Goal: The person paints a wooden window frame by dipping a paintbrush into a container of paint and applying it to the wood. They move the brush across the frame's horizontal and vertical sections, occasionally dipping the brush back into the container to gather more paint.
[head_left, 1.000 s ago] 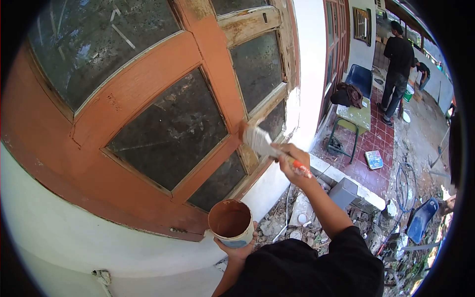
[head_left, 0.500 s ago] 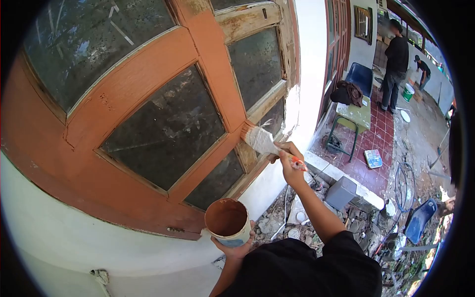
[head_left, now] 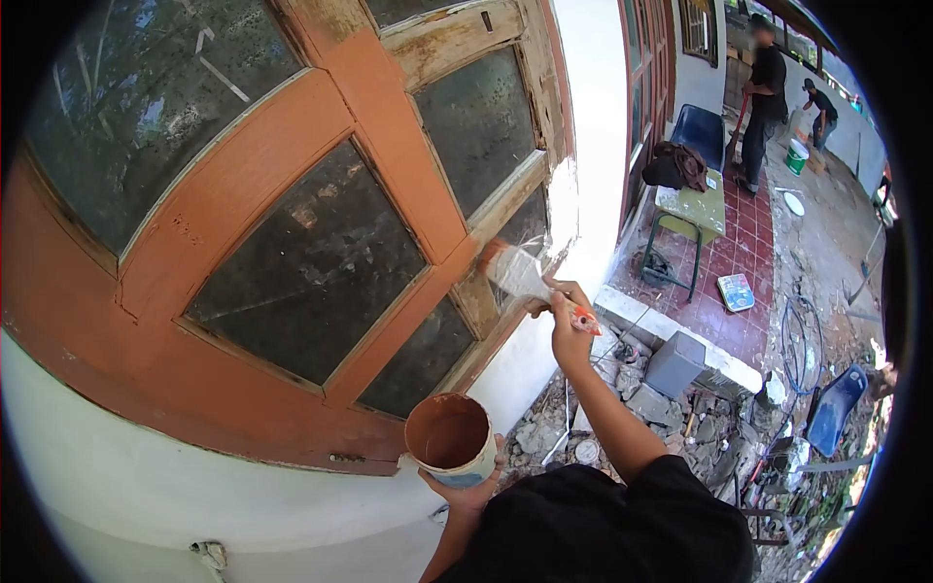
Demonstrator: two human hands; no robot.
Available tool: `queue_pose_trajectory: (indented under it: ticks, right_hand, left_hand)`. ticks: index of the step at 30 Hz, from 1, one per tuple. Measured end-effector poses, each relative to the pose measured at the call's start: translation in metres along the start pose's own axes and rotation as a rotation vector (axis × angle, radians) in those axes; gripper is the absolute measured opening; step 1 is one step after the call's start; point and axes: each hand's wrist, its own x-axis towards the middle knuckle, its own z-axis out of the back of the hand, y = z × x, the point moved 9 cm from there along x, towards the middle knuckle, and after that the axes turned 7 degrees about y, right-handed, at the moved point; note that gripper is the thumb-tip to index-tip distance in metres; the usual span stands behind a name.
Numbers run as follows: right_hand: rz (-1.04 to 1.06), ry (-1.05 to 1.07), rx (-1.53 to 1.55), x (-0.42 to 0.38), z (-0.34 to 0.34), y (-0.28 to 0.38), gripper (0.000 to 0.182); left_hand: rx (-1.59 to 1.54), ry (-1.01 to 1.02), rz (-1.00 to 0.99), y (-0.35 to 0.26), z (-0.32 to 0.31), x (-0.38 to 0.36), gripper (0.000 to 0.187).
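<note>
My right hand (head_left: 566,309) grips a paintbrush (head_left: 517,272) by its handle, fingers closed round it. Reddish-brown paint colours the bristle tips, which overlap the bare wood strip just right of the painted crossing bars. With my left hand (head_left: 473,489) I hold up a small paint bucket (head_left: 450,434) from below, its inside coated reddish-brown. In front of me stands a wooden window frame (head_left: 389,160) with dark glass panes (head_left: 311,267). Its left and middle bars are painted orange-brown, while the bars on the right (head_left: 457,44) show bare, worn wood.
Rubble (head_left: 661,403) and a grey block (head_left: 673,363) lie below to the right. A chair with a writing board (head_left: 692,206) stands on red tiles beside a tin (head_left: 736,291). Two people (head_left: 768,87) are farther back, near a green-and-white bucket (head_left: 796,155).
The brush has come slightly right, off the painted crossing and over the bare strip. My view has shifted a little. The nearer person in the back has turned, now with a long red handle showing.
</note>
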Motion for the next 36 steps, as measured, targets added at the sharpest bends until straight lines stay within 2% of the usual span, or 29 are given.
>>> queue_pose_trajectory:
  ticks: [3, 5, 6, 8, 9, 11, 14, 15, 18, 22, 24, 25, 26, 28, 32, 34, 36]
  right_hand:
    - [0.081, -0.052, -0.090, 0.007, 0.000, 0.030, 0.034]
    - [-0.001, 0.097, -0.347, 0.013, -0.028, 0.051, 0.029]
    - [0.081, 0.183, -0.490, 0.011, -0.044, 0.060, 0.027]
    - [0.378, 0.357, -0.681, 0.000, -0.075, 0.077, 0.028]
    - [0.377, 0.356, -0.682, -0.002, -0.075, 0.082, 0.028]
    - [0.400, 0.502, -0.500, -0.008, -0.084, 0.098, 0.037]
    - [0.495, 0.503, -0.404, 0.000, -0.078, 0.108, 0.034]
    - [0.506, 0.509, -0.508, 0.007, -0.073, 0.103, 0.030]
    - [0.271, 0.386, -0.455, 0.040, -0.043, 0.078, 0.027]
    - [0.303, 0.245, -0.458, 0.046, -0.027, 0.082, 0.029]
    - [0.506, 0.277, -0.745, 0.032, -0.041, 0.098, 0.035]
    - [0.580, 0.360, -0.694, 0.025, -0.051, 0.100, 0.041]
    - [0.497, 0.509, -0.703, 0.017, -0.064, 0.095, 0.034]
    - [0.506, 0.615, -0.534, -0.002, -0.078, 0.090, 0.038]
    - [0.379, 0.590, -0.378, -0.005, -0.074, 0.091, 0.032]
    - [0.030, 0.459, -0.246, 0.010, -0.054, 0.054, 0.030]
    - [0.046, 0.425, -0.249, 0.021, -0.043, 0.041, 0.029]
  left_hand:
    - [-0.009, -0.018, -0.016, -0.003, 0.008, -0.005, 0.107]
    - [-0.007, -0.045, -0.021, -0.003, 0.013, -0.007, 0.107]
    - [-0.010, -0.047, -0.023, -0.002, 0.013, -0.007, 0.107]
    - [-0.013, -0.045, -0.022, -0.002, 0.011, -0.004, 0.107]
    - [-0.012, -0.041, -0.021, -0.001, 0.011, -0.004, 0.107]
    - [-0.012, -0.037, -0.021, 0.000, 0.009, -0.003, 0.107]
    - [-0.017, -0.015, -0.007, 0.004, 0.007, -0.002, 0.106]
    - [-0.007, -0.016, -0.011, 0.004, 0.009, -0.001, 0.105]
    - [0.007, -0.013, -0.013, 0.005, 0.008, -0.001, 0.104]
    - [-0.012, -0.006, -0.020, 0.006, 0.003, -0.003, 0.103]
    - [-0.007, -0.026, -0.034, 0.005, 0.005, -0.004, 0.104]
    - [0.001, -0.044, -0.042, 0.004, 0.007, -0.004, 0.105]
    - [0.000, -0.048, -0.041, 0.004, 0.009, -0.004, 0.105]
    - [0.017, -0.066, -0.041, 0.003, 0.014, -0.004, 0.106]
    - [0.023, -0.041, -0.036, 0.007, 0.009, 0.000, 0.106]
    - [0.010, -0.024, -0.028, 0.009, 0.009, 0.001, 0.105]
    - [0.018, -0.022, -0.029, 0.009, 0.007, 0.002, 0.105]
